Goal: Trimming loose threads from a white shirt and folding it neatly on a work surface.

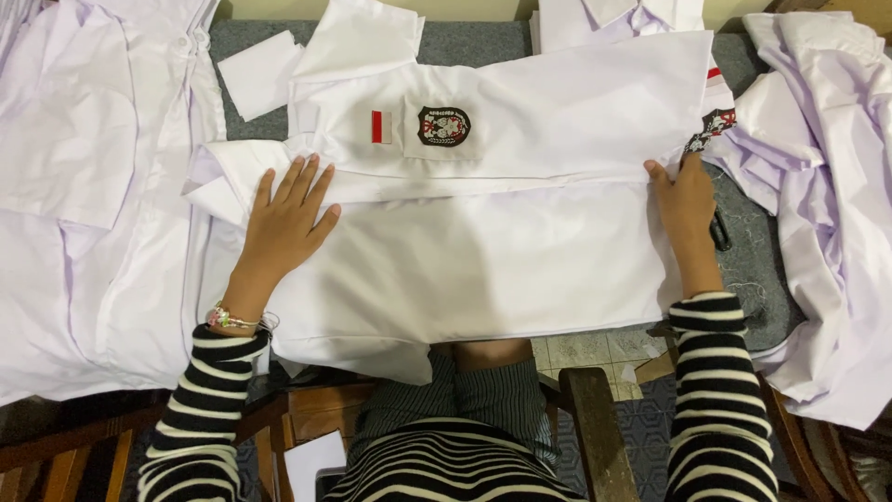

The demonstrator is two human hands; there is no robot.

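We are looking down at a white cotton shirt, folded into a broad rectangle and lying flat across the grey felt-covered worktop directly in front of us, its long axis running left to right between our two hands. Our left hand is resting flat on the shirt's left part, fingers spread and pressing the cloth down just below the folded edge. Our right hand is lying at the shirt's right edge, fingers drawn together and gripping the cloth there. Each hand is touching its own end, so neither is nearer than the other.

Above the left hand, on the shirt's upper fold, a small red-and-white rectangular patch is sitting just left of a dark shield-shaped embroidered badge on the chest pocket. Right of the shirt, a second dark badge is peeking out from another white garment heaped there. Left of the shirt, more white shirts are lying spread out. Below the shirt, a wooden chair frame is showing beside our striped sleeves.
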